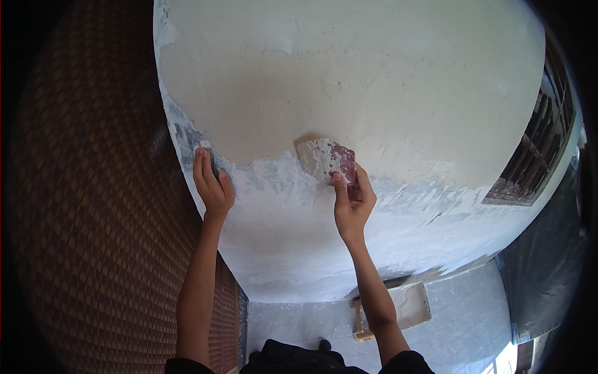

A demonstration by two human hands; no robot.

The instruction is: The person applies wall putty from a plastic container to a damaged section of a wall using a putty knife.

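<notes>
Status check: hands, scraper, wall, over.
Right hand grips putty scraper, blade pressed on plastered wall. Left hand flat on the wall's edge, holding nothing. Nothing blocking the blade.

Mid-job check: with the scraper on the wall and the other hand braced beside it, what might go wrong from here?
1. The scraper in the right hand sits where fresh filler meets the bare grey patch; tilting it may gouge the smooth coat above.
2. The left hand is pressed flat on the wall near its edge, so it could smear or mark wet filler.
3. The tray lies on the floor just below; a step back might hit it.
</notes>
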